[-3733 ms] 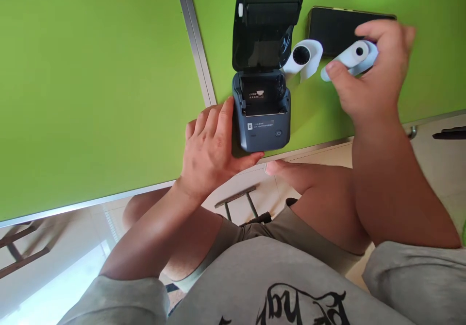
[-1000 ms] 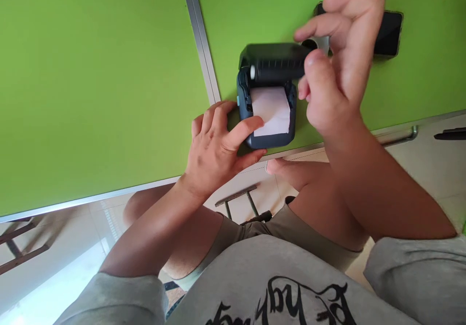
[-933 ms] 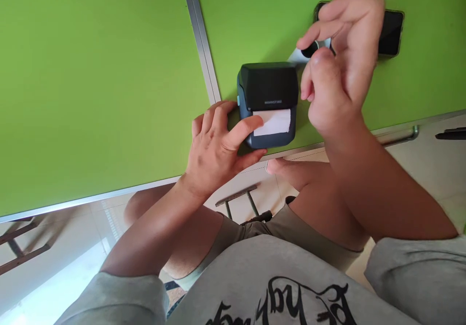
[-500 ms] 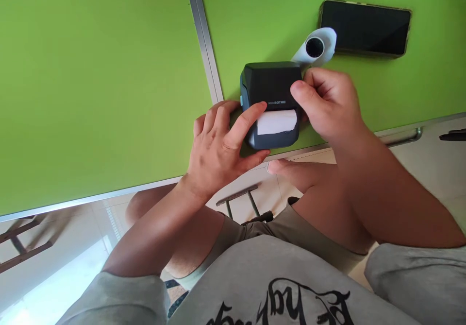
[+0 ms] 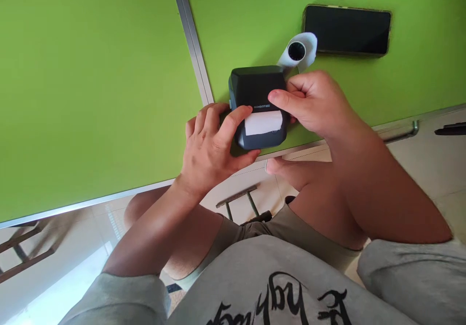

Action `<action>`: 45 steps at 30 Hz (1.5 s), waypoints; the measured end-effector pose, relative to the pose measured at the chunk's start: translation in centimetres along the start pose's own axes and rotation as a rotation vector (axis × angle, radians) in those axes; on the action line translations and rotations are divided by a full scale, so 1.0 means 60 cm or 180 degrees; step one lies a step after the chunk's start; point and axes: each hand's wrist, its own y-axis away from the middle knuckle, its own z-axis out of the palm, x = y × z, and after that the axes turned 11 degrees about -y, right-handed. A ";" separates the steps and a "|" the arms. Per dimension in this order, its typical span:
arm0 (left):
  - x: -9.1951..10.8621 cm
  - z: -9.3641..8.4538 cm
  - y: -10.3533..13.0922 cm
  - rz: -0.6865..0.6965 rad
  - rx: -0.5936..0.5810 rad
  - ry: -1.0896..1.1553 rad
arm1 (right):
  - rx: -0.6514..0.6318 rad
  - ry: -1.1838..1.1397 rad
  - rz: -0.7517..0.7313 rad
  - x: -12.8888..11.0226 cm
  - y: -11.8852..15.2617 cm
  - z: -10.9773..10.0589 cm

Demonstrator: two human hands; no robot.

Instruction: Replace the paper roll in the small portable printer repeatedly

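Note:
A small black label printer (image 5: 257, 87) sits near the front edge of the green table, with a white paper strip (image 5: 263, 123) coming out of its front slot. My left hand (image 5: 214, 145) is wrapped around the printer's left side, its index finger on the top by the printed brand name and its thumb at the lower front edge. Gripping the right side is my right hand (image 5: 313, 102), its thumb on the lid and the other fingers curled down the side, partly hidden. Just behind the printer lies a partly unrolled white paper roll (image 5: 287, 59) with a dark core.
A dark smartphone (image 5: 347, 30) lies beyond the paper roll on the green tabletop (image 5: 91, 72). A metal seam strip (image 5: 192, 43) runs across the table. Below the table edge are my legs and a metal bar (image 5: 236, 196).
The right thumb has shifted slightly left across the printer's lid. The table, phone, roll and printer all appear somewhat further left in the view.

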 end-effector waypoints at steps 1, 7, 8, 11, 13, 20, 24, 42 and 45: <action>0.000 0.001 0.000 -0.0003 0.0020 -0.0024 | 0.0016 -0.0019 0.0017 -0.001 0.000 0.001; -0.001 0.007 0.000 -0.0047 0.0202 -0.0084 | 0.0052 -0.0053 -0.0001 -0.002 -0.001 0.004; -0.002 0.008 0.000 -0.0085 0.0225 -0.0043 | 0.0063 -0.0056 -0.0005 -0.001 0.000 0.005; -0.002 0.011 0.000 -0.0175 0.0233 0.0015 | 0.0066 -0.0113 0.0076 0.001 0.004 0.006; -0.003 0.011 0.000 -0.0172 0.0209 0.0028 | 0.0055 -0.0166 0.0194 0.002 0.006 0.007; -0.012 0.011 0.002 -0.0120 0.0110 0.0082 | 0.0065 -0.0136 0.0145 0.005 0.004 0.004; -0.015 0.006 0.001 -0.0193 -0.0057 0.0184 | 0.0062 -0.0331 0.0129 0.002 0.005 0.003; -0.023 0.005 0.000 -0.0174 0.0068 0.0276 | -0.0026 -0.0372 0.0777 -0.041 0.010 -0.001; -0.025 0.007 0.002 -0.0144 0.0126 0.0362 | 0.0003 -0.0292 0.0723 -0.040 0.010 0.000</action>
